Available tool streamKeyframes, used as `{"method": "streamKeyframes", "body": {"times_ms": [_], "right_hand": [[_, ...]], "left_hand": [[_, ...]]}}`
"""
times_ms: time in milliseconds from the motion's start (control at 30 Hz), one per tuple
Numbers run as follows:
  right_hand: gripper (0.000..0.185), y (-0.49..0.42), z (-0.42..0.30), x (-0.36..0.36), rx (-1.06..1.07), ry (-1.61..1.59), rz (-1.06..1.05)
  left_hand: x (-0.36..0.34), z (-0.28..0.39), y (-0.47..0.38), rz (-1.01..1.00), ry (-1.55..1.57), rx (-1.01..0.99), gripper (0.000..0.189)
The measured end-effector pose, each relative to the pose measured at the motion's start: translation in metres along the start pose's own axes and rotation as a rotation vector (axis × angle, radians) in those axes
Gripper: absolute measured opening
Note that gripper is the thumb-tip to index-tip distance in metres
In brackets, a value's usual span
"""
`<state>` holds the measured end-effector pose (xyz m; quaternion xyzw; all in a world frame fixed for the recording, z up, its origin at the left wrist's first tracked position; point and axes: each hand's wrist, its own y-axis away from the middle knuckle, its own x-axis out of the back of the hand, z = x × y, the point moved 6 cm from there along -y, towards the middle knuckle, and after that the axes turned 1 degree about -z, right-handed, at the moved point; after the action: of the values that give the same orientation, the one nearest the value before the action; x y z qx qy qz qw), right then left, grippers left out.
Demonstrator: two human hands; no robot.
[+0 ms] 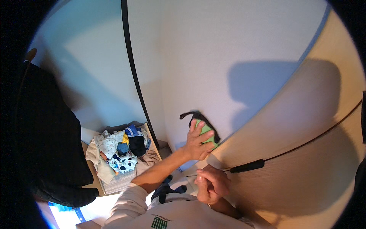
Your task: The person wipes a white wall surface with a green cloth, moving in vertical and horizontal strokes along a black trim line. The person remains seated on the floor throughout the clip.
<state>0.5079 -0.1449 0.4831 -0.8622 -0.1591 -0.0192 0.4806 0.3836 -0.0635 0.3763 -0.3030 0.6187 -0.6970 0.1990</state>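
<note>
My left hand [199, 141] lies spread over a green pad with black edging [206, 130]. It presses the pad against a white wall panel [194, 71], just above where the panel meets wood-grain boarding. A black strap loop sticks out from the pad's upper left end. My right hand [213, 184] hovers before my chest with its fingers curled in and the thumb laid forward. I see nothing in it. Close beyond that hand is a black handle [247, 166] on the wood-grain surface [286, 183].
At the left, an open drawer [117, 186] holds a heap of clothes [123, 151]. Dark garments [54, 128] hang further left. A black upright strip [134, 65] runs along the wall. My shadow falls across the panel and the wood.
</note>
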Motion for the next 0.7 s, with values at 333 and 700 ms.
{"method": "streamKeyframes", "body": {"times_ms": [333, 700], "right_hand": [[0.017, 0.007, 0.003, 0.008, -0.085, -0.003, 0.029], [0.015, 0.001, -0.007, 0.013, -0.008, 0.04, 0.119]], "left_hand": [[0.007, 0.004, -0.012, -0.006, 0.058, 0.008, 0.01], [0.024, 0.003, -0.08, -0.015, 0.024, 0.032, 0.013]]}}
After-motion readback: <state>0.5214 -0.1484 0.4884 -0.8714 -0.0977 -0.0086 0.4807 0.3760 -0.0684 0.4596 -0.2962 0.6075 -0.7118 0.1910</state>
